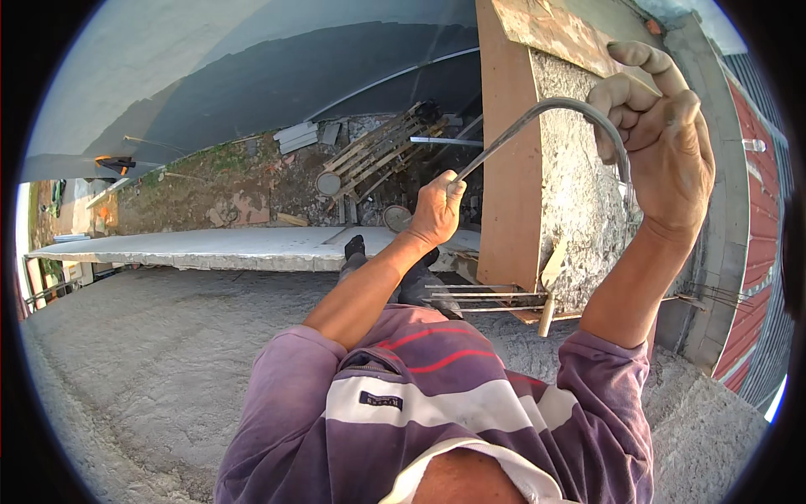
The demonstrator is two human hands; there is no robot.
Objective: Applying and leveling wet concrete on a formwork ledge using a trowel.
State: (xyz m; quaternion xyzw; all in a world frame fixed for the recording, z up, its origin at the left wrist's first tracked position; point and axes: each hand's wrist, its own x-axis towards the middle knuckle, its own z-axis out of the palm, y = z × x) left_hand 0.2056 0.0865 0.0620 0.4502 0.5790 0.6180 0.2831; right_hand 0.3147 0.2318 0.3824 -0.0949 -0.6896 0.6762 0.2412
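My left hand (435, 210) is closed around the straight end of a long grey bent rod or hose (512, 133), which arches over to the right. My right hand (663, 160) is raised beside the curved end with fingers apart and loosely curled; the curve passes by its palm, and any contact is hard to make out. Below that hand is a rough concrete-filled form (571, 210) edged by a plywood board (508, 185), with thin bars (478, 296) sticking out at its foot and a short wooden stick (554, 265) lying on it.
A concrete ledge (210, 248) crosses ahead of my feet on a rough concrete floor (168, 361). Beyond lie wooden scaffold planks (369, 151), rubble and grey blocks (294, 139) at a lower level. A red corrugated wall (747, 302) and a block wall (714, 168) stand at the right.
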